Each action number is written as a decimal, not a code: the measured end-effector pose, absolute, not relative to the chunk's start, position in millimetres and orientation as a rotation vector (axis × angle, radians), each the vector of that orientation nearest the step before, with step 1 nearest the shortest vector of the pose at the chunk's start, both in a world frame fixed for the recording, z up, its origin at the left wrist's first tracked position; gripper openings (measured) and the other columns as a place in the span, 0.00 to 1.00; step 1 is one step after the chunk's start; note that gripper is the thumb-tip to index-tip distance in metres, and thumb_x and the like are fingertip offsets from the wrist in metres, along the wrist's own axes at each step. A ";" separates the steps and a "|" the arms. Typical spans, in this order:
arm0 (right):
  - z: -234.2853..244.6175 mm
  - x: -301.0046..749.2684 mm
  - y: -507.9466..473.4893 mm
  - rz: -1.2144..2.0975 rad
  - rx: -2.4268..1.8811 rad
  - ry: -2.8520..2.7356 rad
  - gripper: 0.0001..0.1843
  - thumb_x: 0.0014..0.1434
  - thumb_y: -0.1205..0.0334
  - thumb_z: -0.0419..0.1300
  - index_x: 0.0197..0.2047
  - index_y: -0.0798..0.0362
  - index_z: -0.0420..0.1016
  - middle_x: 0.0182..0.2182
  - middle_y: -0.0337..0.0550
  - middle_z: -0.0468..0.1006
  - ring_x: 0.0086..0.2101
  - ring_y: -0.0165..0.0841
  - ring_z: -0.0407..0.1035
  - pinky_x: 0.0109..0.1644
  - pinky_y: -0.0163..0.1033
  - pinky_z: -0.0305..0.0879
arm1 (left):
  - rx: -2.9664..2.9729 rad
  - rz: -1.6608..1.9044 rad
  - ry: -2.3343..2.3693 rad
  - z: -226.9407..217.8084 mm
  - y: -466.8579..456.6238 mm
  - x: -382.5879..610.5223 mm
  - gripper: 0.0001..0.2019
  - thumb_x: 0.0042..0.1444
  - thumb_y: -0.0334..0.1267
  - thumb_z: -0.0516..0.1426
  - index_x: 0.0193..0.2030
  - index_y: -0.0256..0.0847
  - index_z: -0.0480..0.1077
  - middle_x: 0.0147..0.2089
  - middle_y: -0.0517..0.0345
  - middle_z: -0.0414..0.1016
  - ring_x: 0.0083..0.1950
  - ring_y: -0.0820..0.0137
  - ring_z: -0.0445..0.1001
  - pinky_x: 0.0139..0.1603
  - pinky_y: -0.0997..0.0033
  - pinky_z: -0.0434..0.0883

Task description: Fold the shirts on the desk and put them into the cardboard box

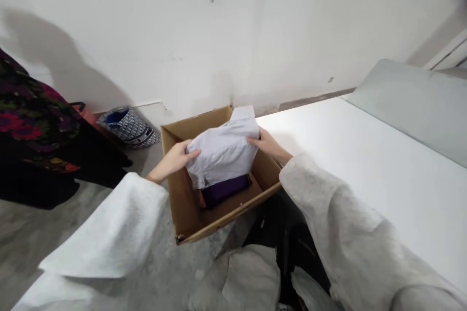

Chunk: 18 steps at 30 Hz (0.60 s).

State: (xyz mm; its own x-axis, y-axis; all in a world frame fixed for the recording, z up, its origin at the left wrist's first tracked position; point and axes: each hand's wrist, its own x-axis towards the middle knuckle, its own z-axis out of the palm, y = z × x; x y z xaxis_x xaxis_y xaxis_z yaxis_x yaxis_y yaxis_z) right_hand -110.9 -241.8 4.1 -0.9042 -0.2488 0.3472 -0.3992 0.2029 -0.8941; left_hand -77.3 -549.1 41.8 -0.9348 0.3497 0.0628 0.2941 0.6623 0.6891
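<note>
**Holding soft cloth (224, 150) at the box (178, 199)**

Your left hand (178, 159) grips the cloth at 9 o'clock, your right hand (268, 145) at 3. It sits in the box's mouth, above a purple bundle (226, 190); contact between them is unclear. The cloth looks light, limp and hardly fragile, so opposite ends seem the best holds against sagging. The box's sides stand close to your wrists. From the box, a table (365, 155) lies at 3 o'clock, a bag (129, 126) at 10, a person (36, 121) beyond.
</note>
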 end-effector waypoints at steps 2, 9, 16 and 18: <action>-18.3 -106.4 -245.1 1.846 0.588 -2.420 0.29 0.49 0.51 0.64 0.52 0.57 0.68 0.51 0.52 0.73 0.51 0.43 0.66 0.57 0.51 0.60 | 0.501 1.047 2.754 25.1 -552.2 -70.4 0.23 0.51 0.55 0.52 0.40 0.35 0.70 0.38 0.54 0.76 0.38 0.63 0.72 0.40 0.67 0.69; -42.2 -106.3 -250.7 1.916 0.455 -2.398 0.27 0.50 0.61 0.62 0.54 0.55 0.66 0.53 0.50 0.71 0.52 0.41 0.65 0.58 0.49 0.60 | 0.519 0.835 2.829 15.4 -544.0 -60.0 0.16 0.54 0.49 0.50 0.40 0.40 0.66 0.34 0.57 0.74 0.34 0.66 0.71 0.34 0.71 0.65; -72.0 -147.6 -270.9 1.649 0.436 -2.453 0.29 0.47 0.71 0.55 0.55 0.56 0.66 0.51 0.48 0.73 0.51 0.39 0.66 0.59 0.47 0.58 | 0.390 0.322 2.814 -15.5 -533.2 -107.1 0.15 0.56 0.42 0.51 0.48 0.38 0.63 0.47 0.47 0.75 0.46 0.60 0.74 0.43 0.67 0.67; -76.2 -156.6 -276.6 1.453 0.473 -2.588 0.31 0.48 0.71 0.54 0.58 0.54 0.62 0.51 0.47 0.73 0.51 0.38 0.66 0.58 0.46 0.60 | 0.356 0.274 2.789 -24.8 -536.6 -121.0 0.16 0.56 0.42 0.52 0.50 0.37 0.63 0.49 0.46 0.75 0.48 0.60 0.74 0.44 0.68 0.67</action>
